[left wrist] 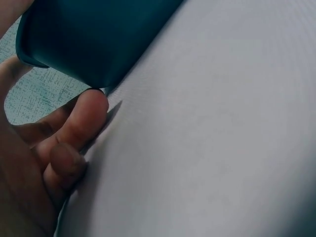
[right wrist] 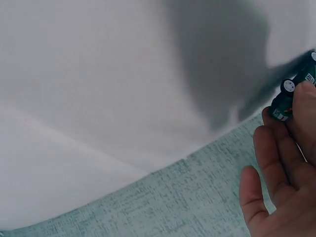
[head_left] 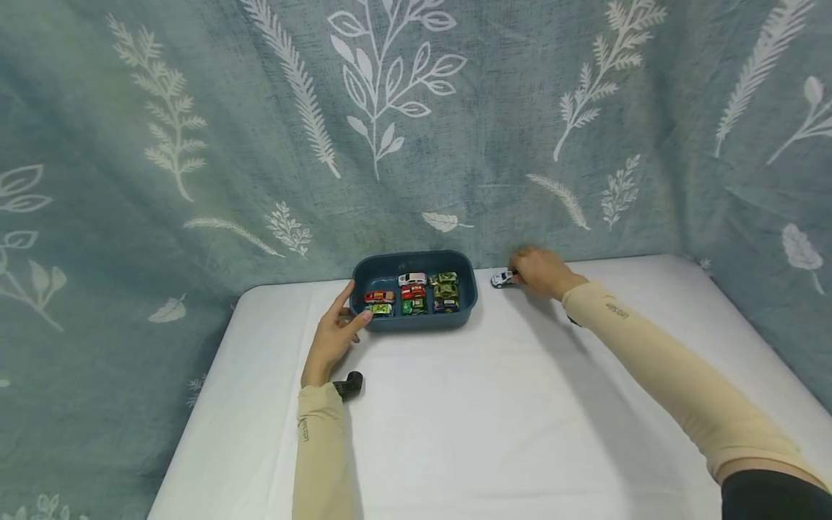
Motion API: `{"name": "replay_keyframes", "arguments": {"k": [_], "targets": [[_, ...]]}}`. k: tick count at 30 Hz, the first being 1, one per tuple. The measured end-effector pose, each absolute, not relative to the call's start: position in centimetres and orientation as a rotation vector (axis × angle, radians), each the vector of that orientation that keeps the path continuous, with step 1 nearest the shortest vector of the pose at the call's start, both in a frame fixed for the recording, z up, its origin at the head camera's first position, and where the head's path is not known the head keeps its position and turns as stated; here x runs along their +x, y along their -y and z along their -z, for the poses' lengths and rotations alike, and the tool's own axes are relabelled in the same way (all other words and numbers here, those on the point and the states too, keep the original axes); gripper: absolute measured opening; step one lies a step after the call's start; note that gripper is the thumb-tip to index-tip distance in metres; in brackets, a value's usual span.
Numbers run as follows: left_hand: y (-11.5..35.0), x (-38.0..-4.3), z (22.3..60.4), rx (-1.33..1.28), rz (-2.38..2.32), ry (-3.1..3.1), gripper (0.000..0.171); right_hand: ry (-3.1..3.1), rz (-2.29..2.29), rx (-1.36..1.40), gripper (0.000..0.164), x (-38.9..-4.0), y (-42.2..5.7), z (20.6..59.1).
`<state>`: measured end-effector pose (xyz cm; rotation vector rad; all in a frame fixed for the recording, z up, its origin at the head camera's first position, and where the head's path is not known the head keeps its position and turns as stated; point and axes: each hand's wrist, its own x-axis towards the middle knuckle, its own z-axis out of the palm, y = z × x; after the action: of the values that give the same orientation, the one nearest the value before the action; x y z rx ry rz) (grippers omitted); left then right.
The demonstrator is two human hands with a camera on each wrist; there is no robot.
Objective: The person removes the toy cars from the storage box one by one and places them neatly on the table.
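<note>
A dark teal divided box [head_left: 422,323] stands at the back of the white table. My left hand [head_left: 333,338] grips its left end, with the thumb at the front corner and a finger along the side. In the left wrist view, other fingers [left wrist: 89,116] are bent beneath the box's corner. To the right of the box, my right hand [head_left: 541,273] pinches a small toy car [head_left: 503,279]. From above the car looks white; its side shows dark green in the right wrist view, between thumb and finger, with the remaining fingers spread loosely.
Several toy cars lie in the box's compartments: an orange car [head_left: 380,297] at left, a white car [head_left: 412,278] in the middle, a green car [head_left: 445,291] at right. A leaf-patterned curtain [head_left: 416,180] hangs right behind the table's far edge.
</note>
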<state>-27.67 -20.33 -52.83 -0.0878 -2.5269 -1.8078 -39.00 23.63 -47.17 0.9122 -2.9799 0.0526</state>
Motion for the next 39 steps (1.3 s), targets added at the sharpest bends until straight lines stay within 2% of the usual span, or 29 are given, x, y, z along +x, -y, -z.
{"name": "replay_keyframes", "arguments": {"k": [12,14,19,23,29,35,39], "targets": [[20.3,-27.8,52.6,-0.057,1.836,2.555,0.083,3.035,-0.021,0.859,0.025,-39.1,-23.9,48.0],[20.1,-27.3,51.5,-0.069,1.843,2.564,0.082,3.04,-0.011,0.856,0.027,-39.1,-23.8,47.7],[20.0,-27.3,51.7,-0.071,1.82,2.542,0.08,2.96,-0.068,0.895,0.029,-39.4,-22.7,45.3],[20.2,-27.7,52.9,-0.057,1.81,2.52,0.079,2.852,-0.124,0.989,0.029,-38.7,-19.6,42.3],[20.2,-27.8,53.5,-0.094,1.822,2.513,0.081,2.92,-0.236,1.093,0.042,-37.8,-12.4,39.5],[20.3,-28.0,53.1,-0.1,1.81,2.497,0.08,3.017,-0.167,1.198,0.049,-38.4,-5.8,39.4],[20.2,-27.9,52.9,-0.086,1.819,2.508,0.08,3.099,-0.178,1.27,0.043,-38.5,-2.8,40.1]]}}
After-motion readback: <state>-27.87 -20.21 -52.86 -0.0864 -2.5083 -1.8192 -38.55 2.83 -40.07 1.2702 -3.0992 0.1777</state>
